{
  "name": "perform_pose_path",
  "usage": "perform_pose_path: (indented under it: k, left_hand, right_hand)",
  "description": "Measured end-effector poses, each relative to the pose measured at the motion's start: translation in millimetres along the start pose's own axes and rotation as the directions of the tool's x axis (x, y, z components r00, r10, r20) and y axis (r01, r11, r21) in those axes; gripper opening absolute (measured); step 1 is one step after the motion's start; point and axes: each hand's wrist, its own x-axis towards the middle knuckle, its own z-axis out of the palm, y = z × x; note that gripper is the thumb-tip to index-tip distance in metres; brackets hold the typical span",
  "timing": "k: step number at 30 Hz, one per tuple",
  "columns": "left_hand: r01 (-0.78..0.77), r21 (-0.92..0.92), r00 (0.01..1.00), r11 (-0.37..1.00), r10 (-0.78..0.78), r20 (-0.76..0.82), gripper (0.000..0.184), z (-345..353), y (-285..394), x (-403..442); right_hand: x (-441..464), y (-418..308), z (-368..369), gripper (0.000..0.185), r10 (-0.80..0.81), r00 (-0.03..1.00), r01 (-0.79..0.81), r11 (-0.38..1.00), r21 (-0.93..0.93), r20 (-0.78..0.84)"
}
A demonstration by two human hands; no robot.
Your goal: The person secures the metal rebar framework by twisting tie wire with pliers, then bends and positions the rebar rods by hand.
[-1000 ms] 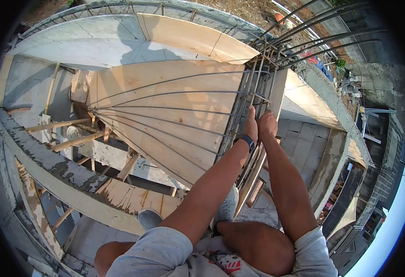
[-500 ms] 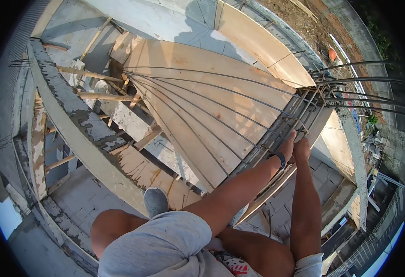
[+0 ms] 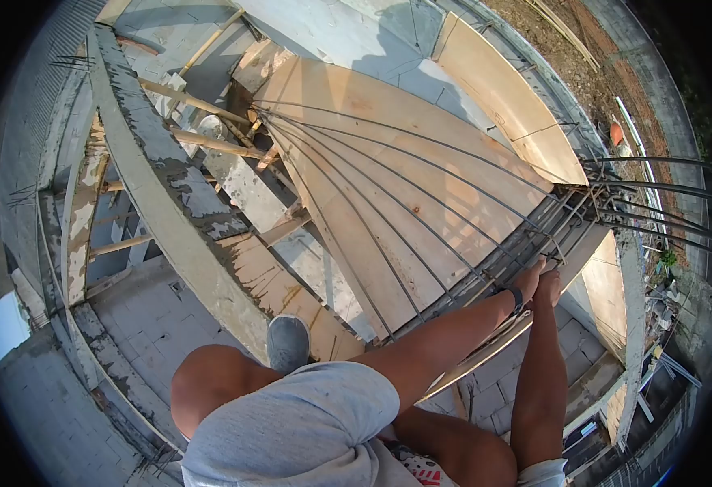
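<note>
My left hand (image 3: 528, 279), with a dark watch (image 3: 513, 299) on its wrist, reaches to the rebar cage (image 3: 567, 213) along the edge of a plywood panel (image 3: 429, 183). Pressed close beside it is my right hand (image 3: 546, 289). Both hands look closed at the cage's near side, by a bent bar end. Whatever they hold is too small or hidden to make out. Long thin steel bars (image 3: 401, 200) fan across the plywood from its far left corner to the cage.
Thick rebar ends (image 3: 656, 188) stick out at the right. A concrete beam (image 3: 141, 174) curves along the left, beside open gaps with wooden props (image 3: 218, 144). My shoe (image 3: 288, 342) rests at the boards' edge. Block walls (image 3: 494, 381) drop below; rubble lies at the far right.
The view has shifted, so the plywood and bars sit further right and lower. Both hands stay together at the cage, near the same bent bar.
</note>
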Motion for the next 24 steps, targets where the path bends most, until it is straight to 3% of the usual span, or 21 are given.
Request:
perform_pose_path:
  k: [2,5,11,14,17,19,22,23,24]
  left_hand:
    - [-0.019,0.056,0.999,0.998,0.020,-0.025,0.094,-1.4,-2.4,4.7]
    - [0.026,0.048,0.995,0.998,-0.031,0.097,0.097,-7.5,8.6,-3.1]
    - [0.124,-0.147,0.968,0.981,-0.087,0.234,0.098,-9.6,25.3,-21.6]
    - [0.061,-0.151,0.990,0.987,-0.041,0.133,0.099,-4.0,25.4,-20.6]
    - [0.032,-0.080,0.992,0.996,-0.022,0.127,0.100,-5.0,26.6,-20.4]
    - [0.033,-0.074,0.995,0.997,-0.026,0.098,0.102,-10.8,24.9,-16.8]
    - [0.060,-0.158,0.994,0.986,-0.044,0.102,0.105,-4.3,31.7,-28.3]
    - [0.116,-0.228,0.988,0.967,-0.090,0.122,0.106,-2.1,31.0,-26.8]
    - [0.078,-0.230,0.991,0.970,-0.051,0.120,0.107,-0.9,28.5,-25.4]
  right_hand:
    - [4.1,-0.2,2.6,0.050,0.080,0.996,-0.082,0.995,0.056,0.037]
    - [10.7,3.6,9.6,0.054,0.164,0.985,-0.169,0.980,0.104,0.057]
    - [-10.7,-17.2,-11.6,0.064,0.112,0.992,-0.109,0.993,-0.050,0.063]
    - [6.7,-6.5,1.0,0.072,0.109,0.990,-0.112,0.993,0.035,0.087]
    - [5.3,-1.0,8.6,0.073,0.115,0.989,-0.130,0.977,0.170,0.091]
    - [31.6,17.3,56.0,0.074,0.092,0.994,-0.100,0.984,0.148,0.059]
    - [-21.7,-18.4,-4.6,0.073,0.152,0.988,-0.156,0.967,0.203,0.039]
    - [-21.2,-16.6,-9.5,0.070,0.140,0.983,-0.163,0.963,0.215,0.118]
    - [-23.2,-18.7,-11.4,0.070,0.115,0.990,-0.126,0.977,0.172,0.076]
